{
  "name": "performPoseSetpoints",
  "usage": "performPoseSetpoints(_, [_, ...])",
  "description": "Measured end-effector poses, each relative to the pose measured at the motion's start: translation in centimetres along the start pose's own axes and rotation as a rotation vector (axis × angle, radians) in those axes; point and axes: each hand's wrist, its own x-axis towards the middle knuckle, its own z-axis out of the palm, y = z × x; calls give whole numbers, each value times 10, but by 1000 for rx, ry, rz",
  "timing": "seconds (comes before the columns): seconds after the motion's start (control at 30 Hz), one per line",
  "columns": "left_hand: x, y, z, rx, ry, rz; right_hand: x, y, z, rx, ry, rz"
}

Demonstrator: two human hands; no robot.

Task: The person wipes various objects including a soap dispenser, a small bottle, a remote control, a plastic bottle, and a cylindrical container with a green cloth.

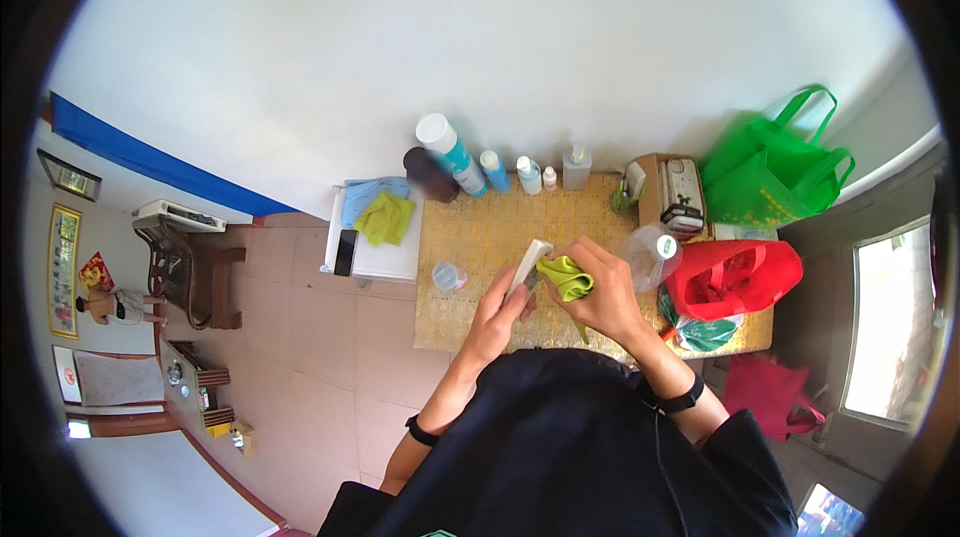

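Note:
My left hand [493, 315] grips a flat, pale rectangular object [531, 267] held tilted above the table; its exact kind cannot be told. Bunched in my right hand [604, 293] is a yellow-green cloth [567, 279], close against the object's right side. Both hands are over a table with a yellow patterned cover [480, 237]. A small clear container [449, 276] stands left of my left hand. To the right of my right hand is a large clear plastic bottle [649, 255].
Several bottles, including a tall white-and-teal one [459, 158], line the wall. A white side surface [390, 265] bears cloths and a phone [346, 252]. Green [772, 169] and red [750, 278] bags occupy the right end. A person [116, 306] is far left.

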Motion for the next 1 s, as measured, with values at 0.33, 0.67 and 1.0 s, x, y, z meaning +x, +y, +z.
performPoseSetpoints(0.33, [4, -8, -4, 241, 24, 49, 8, -9, 3, 33, 158, 76])
performPoseSetpoints(0.67, [3, 5, 2, 718, 124, 256, 10, -2, 12, -38, 99, 4])
performPoseSetpoints(1.0, [-1, 14, 5, 825, 207, 341, 15, -2, 7, -17, 182, 90])
